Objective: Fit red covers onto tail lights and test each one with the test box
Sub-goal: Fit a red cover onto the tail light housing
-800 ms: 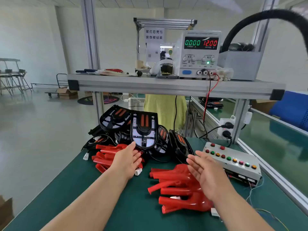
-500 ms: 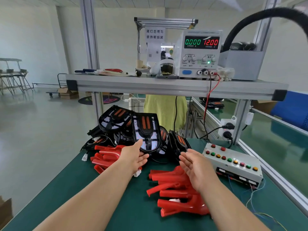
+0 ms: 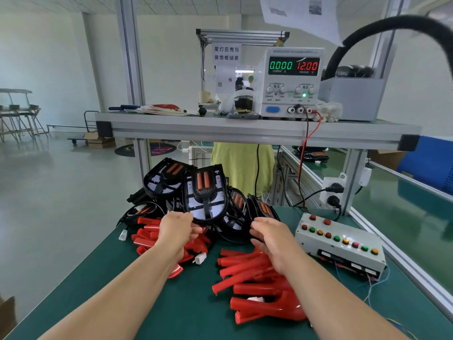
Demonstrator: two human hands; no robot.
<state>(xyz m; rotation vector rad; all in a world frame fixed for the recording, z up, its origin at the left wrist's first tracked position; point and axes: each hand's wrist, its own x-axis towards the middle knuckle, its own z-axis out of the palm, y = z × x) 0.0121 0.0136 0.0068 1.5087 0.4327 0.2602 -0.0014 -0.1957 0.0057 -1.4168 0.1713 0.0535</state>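
Head view: at a green workbench (image 3: 196,305), a person's left hand (image 3: 176,231) curls its fingers at the lower rim of an upright tail light (image 3: 206,192) on a black heap; a firm grip cannot be confirmed. The right hand (image 3: 269,239), fingers bent, reaches the heap's right edge, its hold likewise unclear. Red covers (image 3: 255,283) lie under the right forearm, beside the test box (image 3: 338,244).

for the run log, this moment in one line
left hand: at lower edge of upright black tail light; right hand: by loose red plastic covers; grips unclear; white test box: untouched
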